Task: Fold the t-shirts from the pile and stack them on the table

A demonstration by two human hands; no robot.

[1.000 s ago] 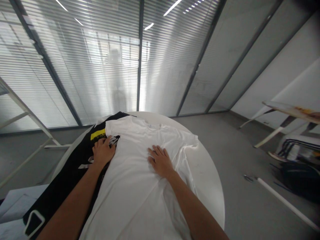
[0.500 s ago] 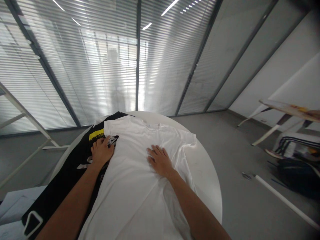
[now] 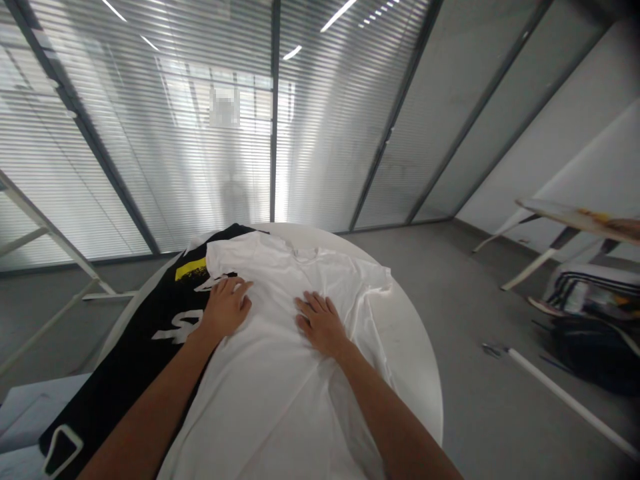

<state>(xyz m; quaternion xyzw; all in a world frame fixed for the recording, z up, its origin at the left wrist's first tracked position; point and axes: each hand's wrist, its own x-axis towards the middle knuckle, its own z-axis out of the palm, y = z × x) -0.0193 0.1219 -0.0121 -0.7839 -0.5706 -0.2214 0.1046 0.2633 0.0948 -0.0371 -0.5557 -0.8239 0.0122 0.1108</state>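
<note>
A white T-shirt point(image 3: 270, 380) lies spread over a round white table, its neckline at the far side and some wrinkles on its right. My left hand point(image 3: 227, 308) rests on the shirt's left edge, fingers stretched out. My right hand point(image 3: 320, 323) lies flat on the middle of the shirt with its fingers apart. Under the shirt's left side is a black garment point(image 3: 125, 373) with a yellow patch and white print; part of it is hidden by the shirt and my left forearm.
The round table's bare rim point(image 3: 417, 353) shows at right. Beyond it stand blinds behind glass point(image 3: 215, 167). A white pole point(image 3: 570, 397) and a dark bag point(image 3: 590, 353) are on the floor at right, below a wooden table point(image 3: 580, 217). White sheets point(image 3: 40, 407) lie at lower left.
My left hand has moved right, from the black garment onto the white T-shirt's left edge, uncovering more white print. My right hand stays in place on the shirt.
</note>
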